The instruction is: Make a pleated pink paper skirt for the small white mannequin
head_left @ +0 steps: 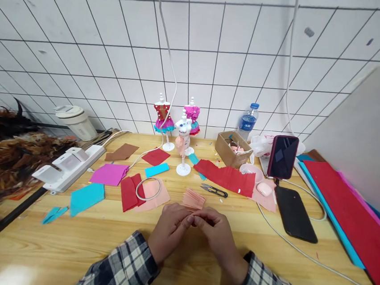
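Observation:
Fingertips of my left hand [170, 230] and my right hand [217, 234] meet in a pinch at the front middle of the table. They close on the near edge of a pleated peach strip [194, 199], thin paper or cloth, whose folds fan out beyond the fingers. The pinched edge itself is hidden. Black thread snips [214, 190] lie just past the right hand. Left of the strip, a metal ring [147, 198] rests over a peach sheet [161, 194] and folded red pieces [127, 197]. Three small dress-form stands, among them a white one [183, 168], stand behind.
A long red strip [227, 177] lies behind the snips. Turquoise [87, 197], magenta [109, 174] and brown [122, 152] pieces are at left, near a white power strip [73, 165]. A cardboard box [231, 151], water bottle [248, 121], phone [282, 157] and black power bank-like slab [295, 214] stand right.

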Demonstrator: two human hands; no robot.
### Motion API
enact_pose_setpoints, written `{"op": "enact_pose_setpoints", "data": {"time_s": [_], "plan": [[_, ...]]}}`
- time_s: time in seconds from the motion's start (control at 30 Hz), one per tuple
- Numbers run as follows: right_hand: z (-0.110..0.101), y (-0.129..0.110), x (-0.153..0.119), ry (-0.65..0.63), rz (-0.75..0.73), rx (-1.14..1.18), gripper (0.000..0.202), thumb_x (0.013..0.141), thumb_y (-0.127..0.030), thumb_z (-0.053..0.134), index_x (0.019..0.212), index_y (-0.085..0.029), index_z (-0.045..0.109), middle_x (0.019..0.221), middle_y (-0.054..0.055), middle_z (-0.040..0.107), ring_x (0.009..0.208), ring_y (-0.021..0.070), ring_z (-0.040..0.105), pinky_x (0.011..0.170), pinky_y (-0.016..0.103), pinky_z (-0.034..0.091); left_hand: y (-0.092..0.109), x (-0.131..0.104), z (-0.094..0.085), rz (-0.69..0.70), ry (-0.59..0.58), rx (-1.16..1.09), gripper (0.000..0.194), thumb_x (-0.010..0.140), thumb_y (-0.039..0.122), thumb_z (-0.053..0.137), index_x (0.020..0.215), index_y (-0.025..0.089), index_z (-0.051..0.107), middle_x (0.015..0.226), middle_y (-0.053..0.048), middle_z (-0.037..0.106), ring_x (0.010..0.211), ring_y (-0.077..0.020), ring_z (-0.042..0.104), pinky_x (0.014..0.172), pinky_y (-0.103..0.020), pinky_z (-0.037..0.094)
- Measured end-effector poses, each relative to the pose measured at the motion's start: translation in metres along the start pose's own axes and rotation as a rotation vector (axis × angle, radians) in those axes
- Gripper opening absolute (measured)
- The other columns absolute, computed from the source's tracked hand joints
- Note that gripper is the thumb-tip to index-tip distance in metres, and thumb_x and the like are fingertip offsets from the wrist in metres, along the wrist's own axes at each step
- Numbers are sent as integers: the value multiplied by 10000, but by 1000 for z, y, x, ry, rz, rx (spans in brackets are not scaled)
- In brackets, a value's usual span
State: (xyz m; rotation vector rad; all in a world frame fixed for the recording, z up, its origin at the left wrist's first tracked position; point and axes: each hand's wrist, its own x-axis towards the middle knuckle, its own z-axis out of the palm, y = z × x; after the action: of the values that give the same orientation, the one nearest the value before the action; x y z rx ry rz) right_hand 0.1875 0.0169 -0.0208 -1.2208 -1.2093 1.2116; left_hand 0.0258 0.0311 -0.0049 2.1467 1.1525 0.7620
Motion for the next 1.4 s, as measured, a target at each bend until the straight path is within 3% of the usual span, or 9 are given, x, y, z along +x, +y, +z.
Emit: {"op": "enact_pose_setpoints", "data": {"time_s": [0.23,0.4,0.5,0.57,0.67,0.83,0.93,1.17,1.4], "plan": [[6,0,-7,116,-179,-152,162,813,-306,678,826,-196,796,654,16,635,570,122,478,534,247,397,-1,-3,4,121,142,4,430,1024,380,364,791,193,673,740,-39,675,765,-178,577,727,-310,429],[-11,-2,2,126,-95,-158,505,848,-357,666,1321,-190,604,771,-19,615,460,65,381,428,202,343,-3,-6,3,90,216,-69,429,1013,369,392,754,189,682,708,-38,653,743,-173,586,731,-307,449],[-25,-7,5,215,-346,-351,275,889,-308,637,1138,-209,698,823,9,641,533,88,488,517,225,442,-7,-8,0,-19,222,-146,398,1010,359,390,839,189,706,798,-48,686,810,-181,618,788,-322,468],[-28,-9,3,164,-563,-526,157,913,-267,620,1003,-226,742,849,33,675,693,129,605,647,247,501,-9,-9,-1,-21,200,-181,373,1007,353,385,934,189,712,857,-53,699,866,-191,626,823,-336,472],[-24,-10,-3,54,-721,-689,196,949,-236,579,1045,-248,749,868,45,708,801,149,650,722,254,515,-9,-12,-2,40,184,-175,354,993,350,386,965,188,700,849,-56,691,864,-201,618,815,-347,478],[-16,-9,-8,-1,-723,-777,204,950,-222,571,1051,-239,747,891,49,727,804,149,662,734,252,516,-3,-15,-4,131,145,13,300,969,273,398,851,192,662,814,-59,680,824,-206,590,773,-355,454],[-15,-11,-9,-9,-723,-823,178,946,-232,582,1000,-230,752,881,46,728,797,150,663,725,250,513,-2,-16,-5,202,130,127,254,957,228,430,898,183,673,825,-61,691,815,-206,580,760,-363,432],[-14,-13,-15,-8,-792,-944,204,976,-251,539,1037,-233,733,934,51,739,828,144,666,740,239,493,-4,-15,-5,201,109,228,272,971,229,419,901,169,675,818,-62,683,799,-204,561,741,-369,412],[-8,-9,-10,5,-652,-828,143,907,-197,582,888,-208,724,836,34,693,715,132,629,613,231,458,-1,-15,-5,233,68,389,254,944,214,437,854,162,668,790,-67,673,779,-210,552,719,-377,390]]}}
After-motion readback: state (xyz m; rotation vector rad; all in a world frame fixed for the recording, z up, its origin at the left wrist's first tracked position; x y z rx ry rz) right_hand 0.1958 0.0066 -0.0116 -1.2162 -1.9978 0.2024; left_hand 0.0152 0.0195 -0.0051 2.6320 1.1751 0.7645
